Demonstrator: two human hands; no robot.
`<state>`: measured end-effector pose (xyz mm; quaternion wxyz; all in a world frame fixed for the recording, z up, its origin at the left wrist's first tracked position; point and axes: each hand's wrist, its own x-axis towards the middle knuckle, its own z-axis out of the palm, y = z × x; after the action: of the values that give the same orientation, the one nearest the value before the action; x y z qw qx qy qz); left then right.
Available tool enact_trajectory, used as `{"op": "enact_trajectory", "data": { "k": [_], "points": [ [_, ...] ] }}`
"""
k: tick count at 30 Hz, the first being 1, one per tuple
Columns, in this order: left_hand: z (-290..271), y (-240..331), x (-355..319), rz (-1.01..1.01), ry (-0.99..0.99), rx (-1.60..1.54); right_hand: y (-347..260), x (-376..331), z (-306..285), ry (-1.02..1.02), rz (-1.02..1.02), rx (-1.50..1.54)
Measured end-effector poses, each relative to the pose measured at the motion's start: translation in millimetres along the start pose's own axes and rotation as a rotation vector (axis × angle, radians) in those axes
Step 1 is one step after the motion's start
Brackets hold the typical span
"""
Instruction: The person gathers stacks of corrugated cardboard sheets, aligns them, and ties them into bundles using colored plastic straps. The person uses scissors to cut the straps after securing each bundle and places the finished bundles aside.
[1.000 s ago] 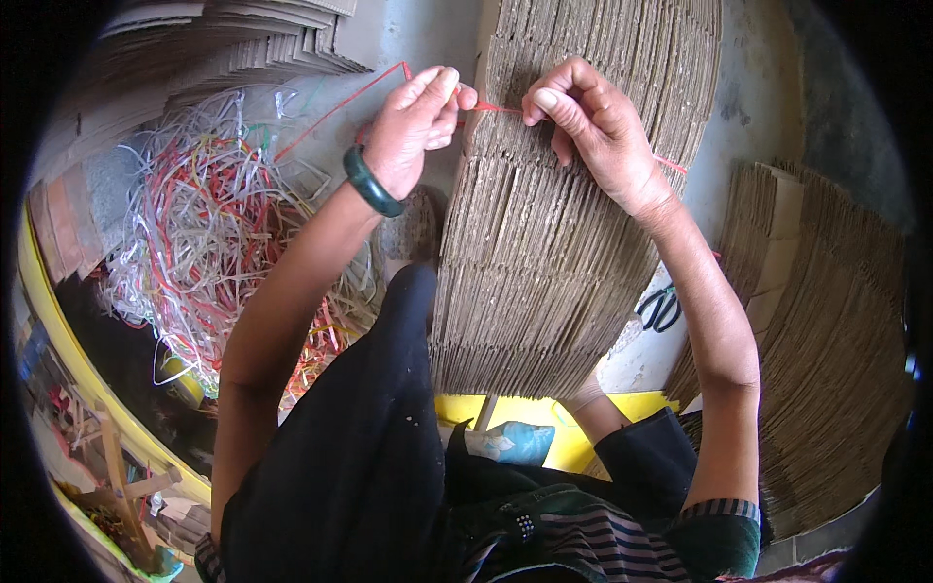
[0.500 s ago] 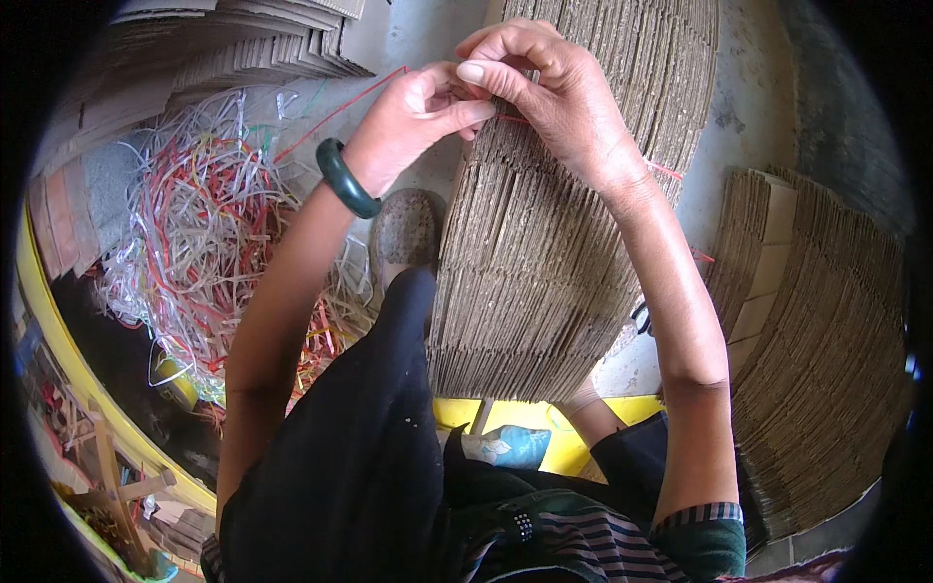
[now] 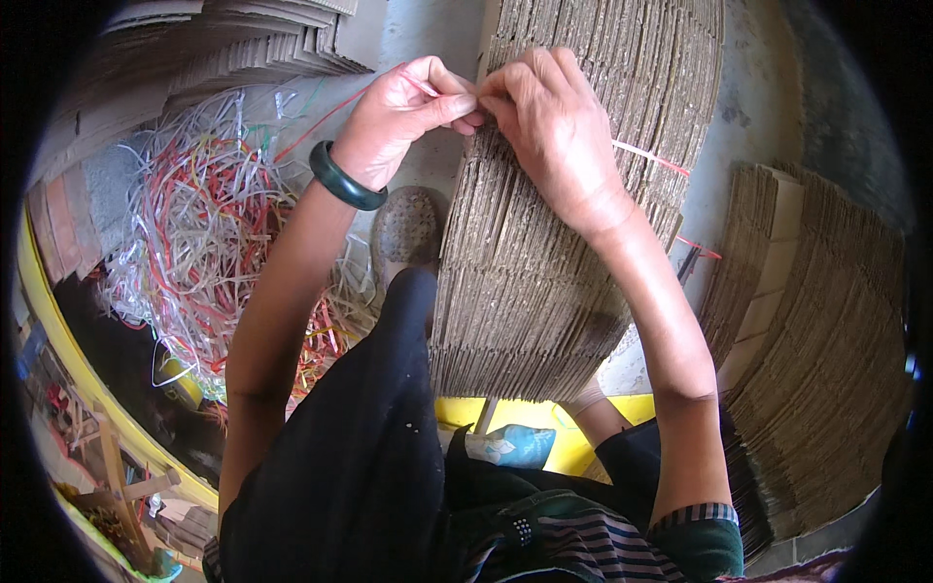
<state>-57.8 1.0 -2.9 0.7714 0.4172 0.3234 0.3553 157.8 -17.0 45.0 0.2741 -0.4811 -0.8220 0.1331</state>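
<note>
A long row of corrugated cardboard pieces [image 3: 544,262], standing on edge and packed together, lies in front of me. At its left side, my left hand [image 3: 423,102], with a dark green bangle [image 3: 342,178] on its wrist, pinches a thin red strap [image 3: 326,119]. The strap trails left toward a tangled heap. My right hand [image 3: 554,131] is closed in a pinch, its fingertips meeting those of my left hand at the strap. Right of that hand, a pale and red length of the strap crosses the cardboard. The exact pinch point is hidden by my fingers.
A heap of loose white, red and yellow strapping [image 3: 209,243] lies at left. Stacked flat cardboard [image 3: 272,44] stands at the upper left, and another cardboard row [image 3: 816,360] at right. Below the middle row is a yellow surface [image 3: 573,447]. My foot [image 3: 408,223] stands beside the row.
My right hand has come down slightly and turned so that its back faces up. My left hand has shifted a little left. More of the strap across the cardboard now shows.
</note>
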Motion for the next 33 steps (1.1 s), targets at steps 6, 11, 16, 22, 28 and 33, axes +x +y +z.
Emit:
{"op": "enact_trajectory", "data": {
  "k": [6, 11, 16, 22, 28, 33],
  "points": [
    [21.7, -4.8, 1.4, 0.17, 0.149, 0.195, 3.9, -10.4, 0.8, -0.011, -0.011, 0.014],
    [39.5, -11.0, 12.0, 0.708, 0.396, 1.138, 4.1, -5.8, 6.3, 0.049, 0.128, 0.087],
    [44.3, -16.7, 6.2, 0.606, 0.547, 0.96, 6.7, -2.5, 3.6, 0.016, 0.154, 0.112],
    [31.3, -14.7, -3.1, 0.537, 0.47, 1.117, 9.3, -0.9, 7.1, 0.012, 0.145, 0.061],
    [28.0, -2.6, -24.7, 0.502, 0.207, 1.304, 12.0, -1.7, 15.6, 0.119, 0.118, -0.006],
    [-18.7, -10.6, -32.4, 0.02, 0.117, 0.848, 14.4, -5.4, -22.4, 0.179, 0.263, 0.202]
  ]
}}
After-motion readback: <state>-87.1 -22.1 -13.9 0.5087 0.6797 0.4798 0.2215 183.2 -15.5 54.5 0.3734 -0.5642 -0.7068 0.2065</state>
